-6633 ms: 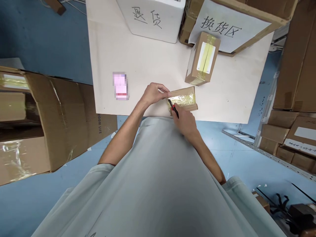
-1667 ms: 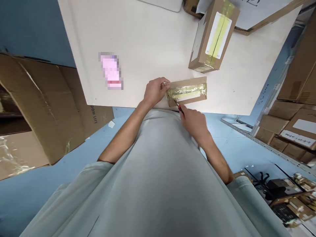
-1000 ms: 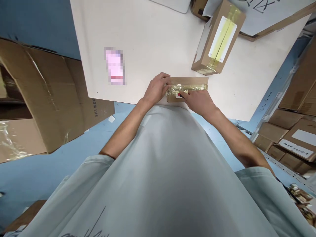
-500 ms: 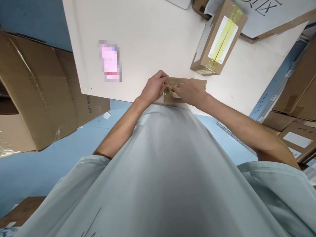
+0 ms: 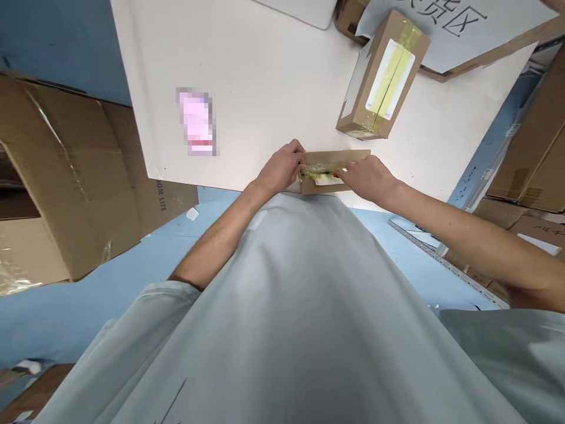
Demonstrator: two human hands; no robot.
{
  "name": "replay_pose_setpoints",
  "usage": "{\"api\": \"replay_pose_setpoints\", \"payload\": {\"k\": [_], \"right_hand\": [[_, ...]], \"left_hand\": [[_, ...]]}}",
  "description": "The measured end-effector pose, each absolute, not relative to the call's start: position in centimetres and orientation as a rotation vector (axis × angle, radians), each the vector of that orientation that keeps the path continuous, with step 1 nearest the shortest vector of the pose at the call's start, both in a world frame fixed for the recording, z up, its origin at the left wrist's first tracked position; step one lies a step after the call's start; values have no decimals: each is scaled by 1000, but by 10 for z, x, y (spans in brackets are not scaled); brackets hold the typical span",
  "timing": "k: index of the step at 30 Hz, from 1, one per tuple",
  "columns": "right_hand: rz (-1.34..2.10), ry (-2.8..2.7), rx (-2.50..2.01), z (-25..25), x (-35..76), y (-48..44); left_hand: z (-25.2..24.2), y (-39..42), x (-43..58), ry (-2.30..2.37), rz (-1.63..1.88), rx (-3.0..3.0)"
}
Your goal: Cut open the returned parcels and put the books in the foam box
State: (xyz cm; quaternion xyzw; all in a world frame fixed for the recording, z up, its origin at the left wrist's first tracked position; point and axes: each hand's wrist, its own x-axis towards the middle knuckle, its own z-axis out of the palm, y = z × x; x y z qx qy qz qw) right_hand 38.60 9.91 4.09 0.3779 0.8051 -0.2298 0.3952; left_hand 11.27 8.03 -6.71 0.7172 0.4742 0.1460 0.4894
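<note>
A small flat cardboard parcel [image 5: 348, 156] wrapped in yellowish clear tape lies at the near edge of the white table [image 5: 273, 76]. My left hand [image 5: 282, 168] is closed on the parcel's left end, fingers curled over the tape. My right hand [image 5: 368, 176] rests on the parcel's right half with its fingers closed around a small red-tipped cutter [image 5: 336, 174], whose tip lies along the taped top. Most of the cutter is hidden under the hand.
A taller taped carton [image 5: 382, 76] with a white label stands behind the parcel. A pink blurred item [image 5: 196, 121] lies to the left. A paper-signed box [image 5: 445, 29] sits at the back right, a large open carton [image 5: 66, 176] on the floor at left, and stacked boxes [image 5: 529, 171] at right.
My right hand came up from the parcel's near edge onto its top, slid to the left end, and has now drawn back rightward along the tape. The left hand kept its hold.
</note>
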Motion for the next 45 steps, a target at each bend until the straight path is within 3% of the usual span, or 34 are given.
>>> {"api": "replay_pose_setpoints", "payload": {"k": [7, 23, 34, 45], "right_hand": [[-395, 1964, 996, 57, 450, 90], [-520, 2057, 1261, 28, 462, 62], [-430, 2072, 1232, 20, 457, 59], [-520, 2123, 1361, 12, 510, 59]], "left_hand": [[-67, 84, 111, 1103, 354, 1820], [-54, 93, 83, 1162, 230, 1908], [-56, 94, 90, 1153, 189, 1965], [-58, 86, 94, 1171, 194, 1993]]}}
